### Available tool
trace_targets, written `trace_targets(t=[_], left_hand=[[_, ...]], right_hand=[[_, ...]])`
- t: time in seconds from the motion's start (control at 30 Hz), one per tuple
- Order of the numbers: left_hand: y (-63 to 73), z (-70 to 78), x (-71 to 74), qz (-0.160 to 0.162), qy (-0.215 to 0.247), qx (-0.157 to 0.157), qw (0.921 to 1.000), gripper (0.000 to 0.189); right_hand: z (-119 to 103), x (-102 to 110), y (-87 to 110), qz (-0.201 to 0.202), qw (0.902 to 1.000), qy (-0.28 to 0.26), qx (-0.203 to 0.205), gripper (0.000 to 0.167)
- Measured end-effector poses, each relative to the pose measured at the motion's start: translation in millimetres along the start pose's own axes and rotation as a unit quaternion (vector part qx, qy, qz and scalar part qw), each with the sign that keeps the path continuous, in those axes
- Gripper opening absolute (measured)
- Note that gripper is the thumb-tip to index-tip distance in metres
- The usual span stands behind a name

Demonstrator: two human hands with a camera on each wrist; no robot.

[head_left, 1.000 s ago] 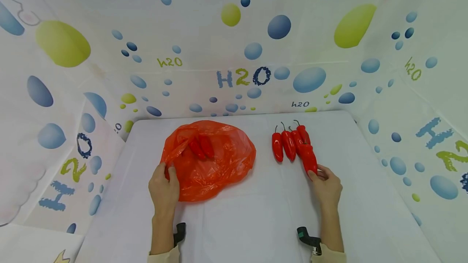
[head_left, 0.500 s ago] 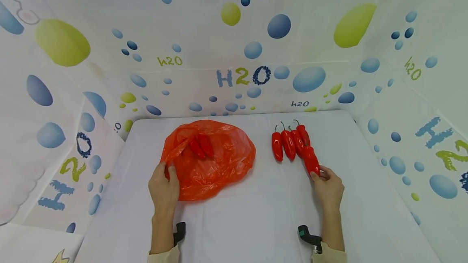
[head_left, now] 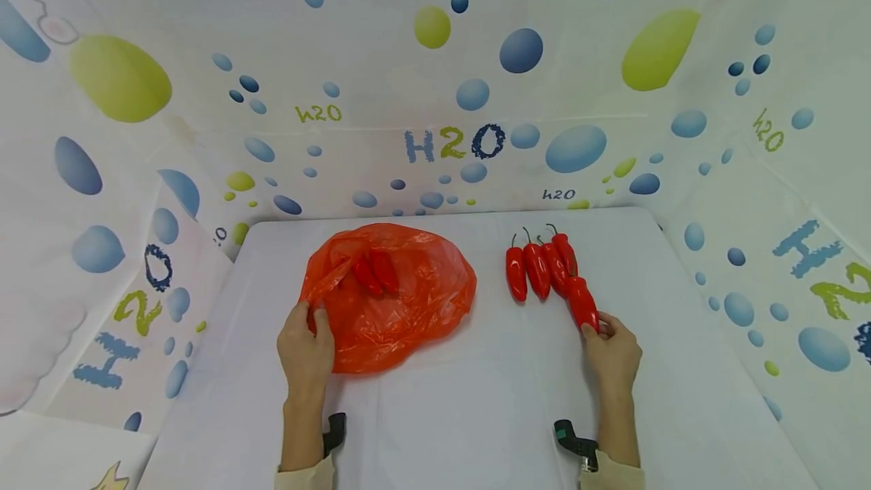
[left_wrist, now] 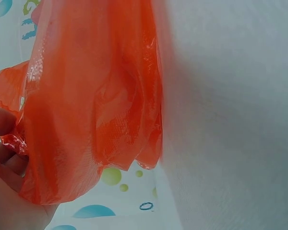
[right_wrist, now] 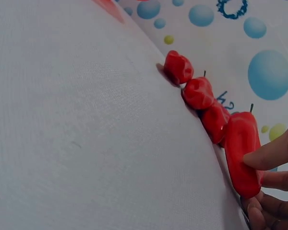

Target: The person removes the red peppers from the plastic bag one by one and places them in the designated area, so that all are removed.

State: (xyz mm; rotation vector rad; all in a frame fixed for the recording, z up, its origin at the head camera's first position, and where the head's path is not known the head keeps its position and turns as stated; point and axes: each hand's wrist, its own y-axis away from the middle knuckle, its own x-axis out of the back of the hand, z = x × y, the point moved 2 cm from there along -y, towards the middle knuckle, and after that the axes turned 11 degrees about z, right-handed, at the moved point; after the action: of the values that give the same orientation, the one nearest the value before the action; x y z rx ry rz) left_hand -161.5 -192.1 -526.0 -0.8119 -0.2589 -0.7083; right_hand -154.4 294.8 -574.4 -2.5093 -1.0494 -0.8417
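My left hand [head_left: 305, 342] grips the near left edge of an orange-red plastic bag [head_left: 415, 324], whose mouth lies spread on the table. Two red chili peppers [head_left: 367, 277] show inside it. In the left wrist view the thumb and fingers pinch a bunched fold of the bag [left_wrist: 67, 143]. On the right, my right hand [head_left: 614, 350] pinches the near end of a red chili pepper [head_left: 581, 299], its stem end pointing away. The right wrist view shows the thumb on the side of this chili pepper [right_wrist: 242, 148]. Several more chili peppers [head_left: 537, 272] lie side by side just beyond it.
A white cloth [head_left: 435, 414] covers the table. Behind and beside it hang white sheets [head_left: 367, 51] printed with blue and green drops. A black camera mount sits at each wrist, the right mount [head_left: 574, 441] lying inward of the forearm.
My right hand has drawn its chili pepper slightly nearer and to the right, away from the others. The left hand and the bag have stayed in place.
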Motion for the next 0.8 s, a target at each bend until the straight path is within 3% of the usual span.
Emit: trace_targets(t=[0.63,0.8], left_hand=[[0.6,-0.5,-1.3,-0.006,-0.001,0.013,0.9999,0.019],[-0.5,-0.3,-0.4,-0.007,-0.001,0.009,0.9999,0.018]], right_hand=[[-1.4,0.9,1.4,0.005,0.9999,0.011,-0.002,0.049],[-1.1,-2.1,2.9,0.024,0.9997,-0.001,-0.007,0.055]])
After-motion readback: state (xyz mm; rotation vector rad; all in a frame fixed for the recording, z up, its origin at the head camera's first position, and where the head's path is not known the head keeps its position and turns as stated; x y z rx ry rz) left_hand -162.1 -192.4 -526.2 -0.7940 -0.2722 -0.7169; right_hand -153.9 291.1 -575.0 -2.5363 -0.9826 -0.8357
